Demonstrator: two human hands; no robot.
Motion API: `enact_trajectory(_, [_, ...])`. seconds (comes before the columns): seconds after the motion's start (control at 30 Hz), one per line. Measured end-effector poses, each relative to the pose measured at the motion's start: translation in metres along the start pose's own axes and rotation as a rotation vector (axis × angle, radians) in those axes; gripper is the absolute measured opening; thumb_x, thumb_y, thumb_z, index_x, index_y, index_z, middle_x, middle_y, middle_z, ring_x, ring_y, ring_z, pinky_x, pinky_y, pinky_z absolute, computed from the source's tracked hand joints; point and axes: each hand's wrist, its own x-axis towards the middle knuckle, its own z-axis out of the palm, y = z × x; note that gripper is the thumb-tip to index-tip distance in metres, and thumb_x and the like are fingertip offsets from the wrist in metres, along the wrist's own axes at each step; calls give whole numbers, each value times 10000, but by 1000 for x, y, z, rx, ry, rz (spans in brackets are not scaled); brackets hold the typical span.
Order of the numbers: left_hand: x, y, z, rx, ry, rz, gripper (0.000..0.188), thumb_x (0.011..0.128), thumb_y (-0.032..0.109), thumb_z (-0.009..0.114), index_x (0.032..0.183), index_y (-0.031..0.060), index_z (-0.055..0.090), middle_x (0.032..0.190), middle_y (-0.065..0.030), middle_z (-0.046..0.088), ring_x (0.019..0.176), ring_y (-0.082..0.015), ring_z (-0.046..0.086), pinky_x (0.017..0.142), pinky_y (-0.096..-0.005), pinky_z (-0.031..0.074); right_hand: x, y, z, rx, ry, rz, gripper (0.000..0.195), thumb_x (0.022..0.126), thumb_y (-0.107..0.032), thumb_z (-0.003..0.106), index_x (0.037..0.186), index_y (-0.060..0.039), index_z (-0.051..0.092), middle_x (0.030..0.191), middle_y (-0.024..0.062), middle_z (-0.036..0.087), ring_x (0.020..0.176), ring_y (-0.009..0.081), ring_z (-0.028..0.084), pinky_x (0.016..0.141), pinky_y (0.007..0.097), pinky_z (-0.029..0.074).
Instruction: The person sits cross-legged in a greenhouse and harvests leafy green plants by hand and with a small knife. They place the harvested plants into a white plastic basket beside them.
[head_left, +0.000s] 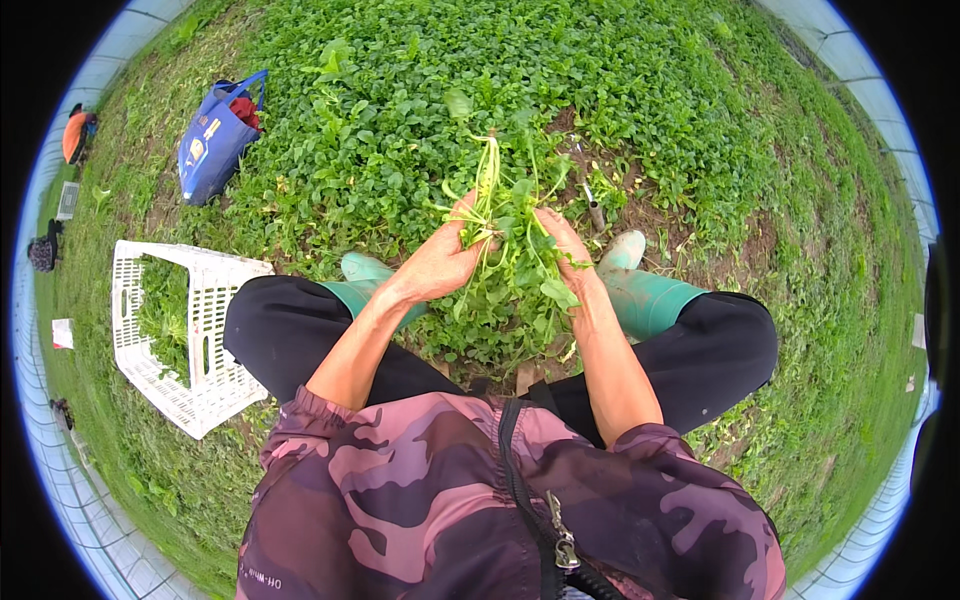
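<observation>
Between my knees, my left hand (444, 259) grips a bunch of leafy greens (525, 255) near its pale stems and roots. My right hand (564, 246) touches the other side of the bunch; its fingers are partly hidden by leaves, so its hold is unclear. The roots point away from me and many leaves hang towards me. Beyond the right hand, a hand tool with a dark tubular handle (596, 216) lies on the soil, its metal part pointing away. A dense bed of low green plants (480, 67) spreads ahead.
A white slatted plastic crate (196, 300) holding greens stands beside my left knee. Farther left are a blue bag (214, 150) with red cloth inside, an orange and dark item (75, 137) and a dark bag (43, 251). My green rubber boots (645, 300) rest either side of the bunch.
</observation>
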Motion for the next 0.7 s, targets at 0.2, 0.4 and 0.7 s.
enact_trajectory(0.2, [-18,-1,1,-120,43,-14,663,885,150,695,1437,33,347,1317,-59,531,1184,-152,487,1033,-318,386,16,33,64,-137,101,-107,263,995,-232,523,1164,-31,536,985,75,669,785,162,662,667,287,554])
enact_trajectory(0.4, [-51,-42,-11,-368,530,-210,408,809,131,777,1172,32,618,948,-40,662,766,-130,621,649,-273,535,15,47,97,-351,-140,92,292,1020,-218,445,1225,-21,511,984,70,632,837,142,600,712,325,518])
enact_trajectory(0.7, [-204,-82,-196,-819,1043,54,421,844,148,673,1229,19,560,1131,-193,603,955,-275,654,702,-353,618,19,60,128,-439,-241,19,355,984,-177,493,1268,37,489,1246,194,537,966,232,625,775,328,576])
